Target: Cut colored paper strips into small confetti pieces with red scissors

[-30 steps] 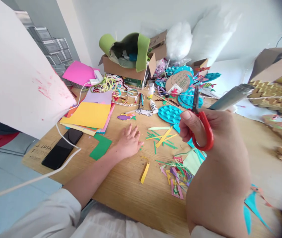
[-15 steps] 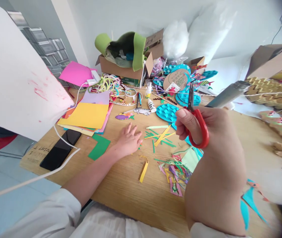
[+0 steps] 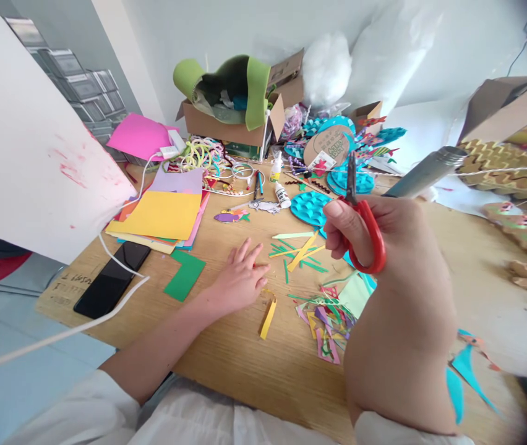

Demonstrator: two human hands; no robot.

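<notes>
My right hand (image 3: 375, 241) is raised over the table, wrapped round the red-handled scissors (image 3: 369, 238), whose dark blades point up and away. My left hand (image 3: 240, 278) rests on the tabletop with fingers spread, palm down; whatever may lie beneath it is hidden. Just beside it lies a folded yellow paper strip (image 3: 268, 319). Beyond its fingers are loose green and yellow strips (image 3: 301, 253). A heap of coloured paper scraps (image 3: 326, 327) sits between my hands. To the left is a notched piece of green paper (image 3: 185, 275).
A stack of coloured paper (image 3: 161, 216) and a black phone (image 3: 111, 281) lie on the left, crossed by a white cable (image 3: 119, 306). Glue bottles (image 3: 282, 195), a purple paper fish (image 3: 231, 216) and blue textured ovals (image 3: 310, 209) are farther back. A metal bottle (image 3: 425, 173) stands behind my right hand.
My left hand has slid slightly nearer to me over the table, its fingers still spread. The scissors stay raised in my right hand. The view has shifted a little.
</notes>
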